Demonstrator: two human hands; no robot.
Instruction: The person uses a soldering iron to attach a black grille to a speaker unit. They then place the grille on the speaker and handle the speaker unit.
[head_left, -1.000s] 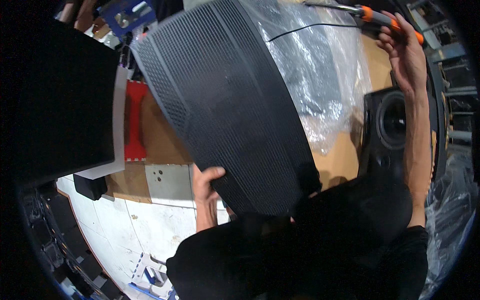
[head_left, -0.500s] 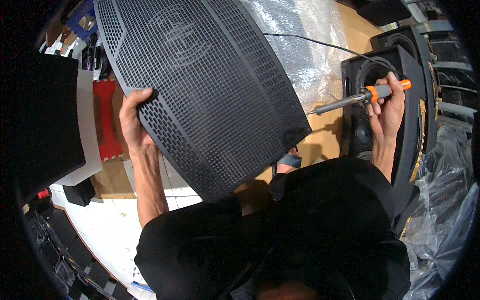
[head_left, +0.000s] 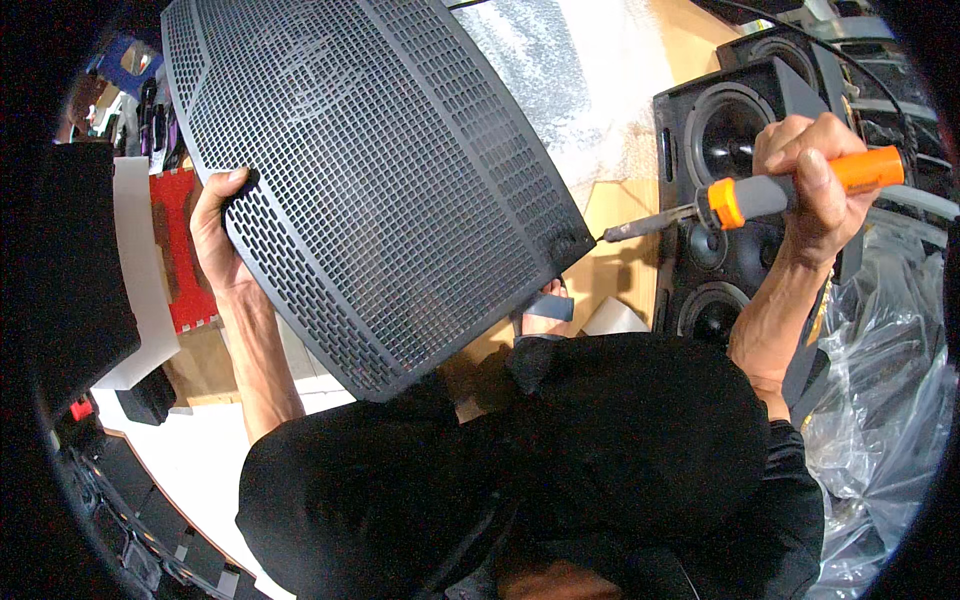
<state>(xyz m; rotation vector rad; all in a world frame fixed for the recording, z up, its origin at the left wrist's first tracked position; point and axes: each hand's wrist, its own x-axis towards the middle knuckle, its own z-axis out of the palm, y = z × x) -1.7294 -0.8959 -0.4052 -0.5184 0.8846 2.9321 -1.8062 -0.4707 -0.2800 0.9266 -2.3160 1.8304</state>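
Black grille (head_left: pixel 370 190) toward eleven o'clock, soldering iron (head_left: pixel 755 202) at two
The left hand (head_left: pixel 222 240) grips the grille's nine-o'clock edge, thumb on top; the right hand (head_left: pixel 822 190) is wrapped round the iron's handle, tip at the grille's three-o'clock corner, contact unclear.

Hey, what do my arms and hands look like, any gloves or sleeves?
Your left hand and right hand are gloveless; both forearms are bare, no watch visible. The right sleeve is black and short; the left one is unclear.

Fisheye from the head, downward — apparently near.
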